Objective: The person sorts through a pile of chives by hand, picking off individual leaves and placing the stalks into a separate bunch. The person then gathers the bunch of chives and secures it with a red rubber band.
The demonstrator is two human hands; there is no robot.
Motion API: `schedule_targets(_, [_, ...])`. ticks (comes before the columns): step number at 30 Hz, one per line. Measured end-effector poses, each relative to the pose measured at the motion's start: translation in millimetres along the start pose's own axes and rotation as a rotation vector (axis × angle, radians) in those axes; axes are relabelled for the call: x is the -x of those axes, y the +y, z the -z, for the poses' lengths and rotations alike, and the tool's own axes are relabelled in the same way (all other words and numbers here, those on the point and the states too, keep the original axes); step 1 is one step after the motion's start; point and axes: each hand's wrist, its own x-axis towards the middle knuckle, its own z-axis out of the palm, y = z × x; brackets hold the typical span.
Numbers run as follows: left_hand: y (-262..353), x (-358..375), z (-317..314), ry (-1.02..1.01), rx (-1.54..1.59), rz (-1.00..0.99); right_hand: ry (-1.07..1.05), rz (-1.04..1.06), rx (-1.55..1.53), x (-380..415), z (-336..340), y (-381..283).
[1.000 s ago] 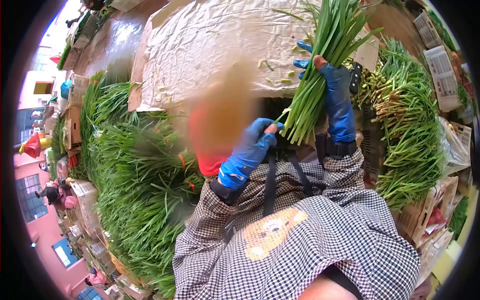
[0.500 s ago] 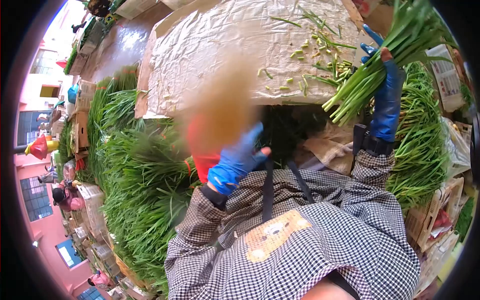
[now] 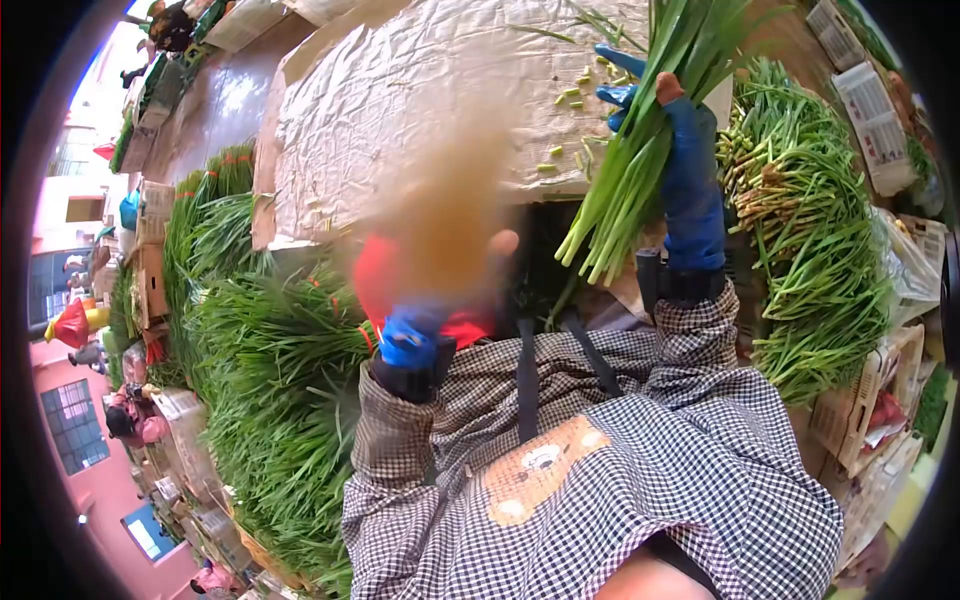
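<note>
My right hand (image 3: 690,150), in a blue glove with a bare thumb tip, is closed around a bunch of garlic chives (image 3: 625,190). The cut stem ends point down toward my lap and the leaves point up. My left hand (image 3: 410,335), also blue-gloved, is near a red thing (image 3: 370,280) that I cannot make out. A brownish blur covers most of its fingers; only the bare thumb tip shows, pointing up. Trimmed stem pieces (image 3: 572,98) lie on the cloth-covered board (image 3: 400,110) in front of me.
A large heap of chives (image 3: 280,390), some tied with red bands, lies at my left. Another chive pile (image 3: 800,240) is at my right, beside plastic crates (image 3: 870,400). Several people sit among crates at the far left.
My right hand has moved left with the chives, from the board's right corner to nearer its middle. My left hand has turned, its thumb now pointing up and its fingers behind the blur.
</note>
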Motion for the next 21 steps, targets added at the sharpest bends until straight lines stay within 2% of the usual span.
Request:
schedule_targets(1, [-7,-2,-6,0.005,0.000,0.001,-0.005,0.000,0.001,-1,-2,8])
schedule_targets(3, [-8,-8,-28,-0.119,0.567,0.200,-0.032,-0.051,0.054,-5,-13,25])
schedule_targets(4, [-5,-13,-38,-0.182,0.850,0.292,-0.095,-0.107,-0.072,4,-32,24])
schedule_targets(5, [9,-14,-45,-0.288,0.919,0.257,-0.084,-0.080,0.195,-6,-23,47])
schedule_targets(6, [20,-5,-48,-0.374,1.175,0.408,-0.085,-0.087,0.390,-6,-29,52])
schedule_targets(7, [26,0,-60,-0.323,1.436,0.478,-0.085,-0.097,0.586,-4,-34,57])
schedule_targets(8, [19,11,-72,-0.270,1.483,0.562,-0.093,-0.098,0.592,-2,-34,62])
schedule_targets(9, [16,15,-77,-0.212,1.529,0.644,-0.186,0.057,0.737,-1,-31,69])
schedule_targets(10, [11,17,-82,-0.198,1.539,0.642,-0.284,0.214,0.878,0,-28,76])
schedule_targets(11, [8,21,-87,-0.151,1.581,0.654,-0.295,0.206,0.885,2,-21,81])
schedule_targets(13, [6,22,-89,-0.112,1.625,0.664,-0.220,0.427,1.006,3,-1,85])
schedule_targets(14, [4,22,-88,-0.145,1.631,0.673,-0.234,0.303,0.926,4,11,82])
schedule_targets(15, [3,20,-88,-0.180,1.636,0.679,-0.232,0.306,0.933,10,16,73])
schedule_targets(17, [-1,23,-96,-0.145,1.602,0.680,-0.155,-0.152,0.733,26,19,46])
schedule_targets(19, [0,23,-100,-0.108,1.566,0.681,-0.186,-0.217,0.661,37,18,38])
schedule_targets(21, [0,22,-103,-0.109,1.495,0.734,-0.254,-0.266,0.792,53,12,42])
